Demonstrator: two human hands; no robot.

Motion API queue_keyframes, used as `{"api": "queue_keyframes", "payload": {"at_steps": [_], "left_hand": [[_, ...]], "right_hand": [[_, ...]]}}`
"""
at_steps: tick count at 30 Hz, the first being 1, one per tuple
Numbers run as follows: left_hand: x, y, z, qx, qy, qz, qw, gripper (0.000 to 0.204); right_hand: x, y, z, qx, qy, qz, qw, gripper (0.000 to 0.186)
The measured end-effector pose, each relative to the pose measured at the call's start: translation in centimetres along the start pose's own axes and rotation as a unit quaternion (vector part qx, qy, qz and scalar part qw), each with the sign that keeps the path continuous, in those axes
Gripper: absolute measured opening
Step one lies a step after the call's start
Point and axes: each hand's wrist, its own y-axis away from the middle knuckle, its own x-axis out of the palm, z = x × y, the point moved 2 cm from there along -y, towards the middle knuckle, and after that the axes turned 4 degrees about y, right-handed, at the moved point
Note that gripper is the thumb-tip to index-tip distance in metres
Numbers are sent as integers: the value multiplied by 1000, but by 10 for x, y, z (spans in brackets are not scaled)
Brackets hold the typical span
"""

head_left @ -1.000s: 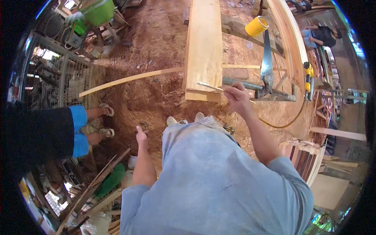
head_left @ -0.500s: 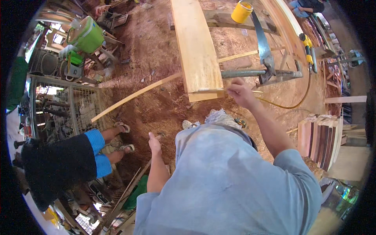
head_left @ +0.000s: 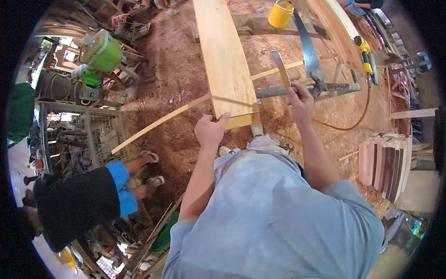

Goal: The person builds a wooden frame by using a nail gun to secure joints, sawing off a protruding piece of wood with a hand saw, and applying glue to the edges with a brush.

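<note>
A long pale wooden board (head_left: 225,56) runs away from me, its near end just in front of my body. My left hand (head_left: 211,131) grips the near left corner, thumb on top and fingers curled at the edge. To the right of the board, my right hand (head_left: 300,98) is closed around the lower end of a narrow putty knife (head_left: 281,69). The knife points away from me, its flat tip greyish, apart from the board. A thin shadow line crosses the board near its end.
A handsaw (head_left: 306,46) and an open yellow can (head_left: 280,15) rest on the support beyond. A metal pipe clamp (head_left: 337,87) and a yellow power tool (head_left: 366,55) lie right. Stacked boards (head_left: 383,165) stand far right. Another person (head_left: 79,202) is at left.
My left hand has come up from beside my body and taken hold of the board's corner. My right hand has moved right, off the board's end, and the putty knife now points away.
</note>
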Motion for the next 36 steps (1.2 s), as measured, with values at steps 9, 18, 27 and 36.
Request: {"api": "queue_keyframes", "payload": {"at_steps": [9, 18, 27, 36], "left_hand": [[7, 20, 28, -125, 293, -12, 948, 37], [42, 31, 50, -234, 376, -16, 896, 57], [67, 37, 69, -363, 677, 189, 611, 74], [64, 31, 68, -305, 696, 253, 599, 78]], "right_hand": [[-38, -43, -12, 58, -28, -25, 998, 19], [-39, -73, -23, 63, -48, 1, 997, 19], [-29, -84, -25, 73, -53, 38, 995, 22], [-25, -79, -30, 50, -86, 32, 994, 21]]}}
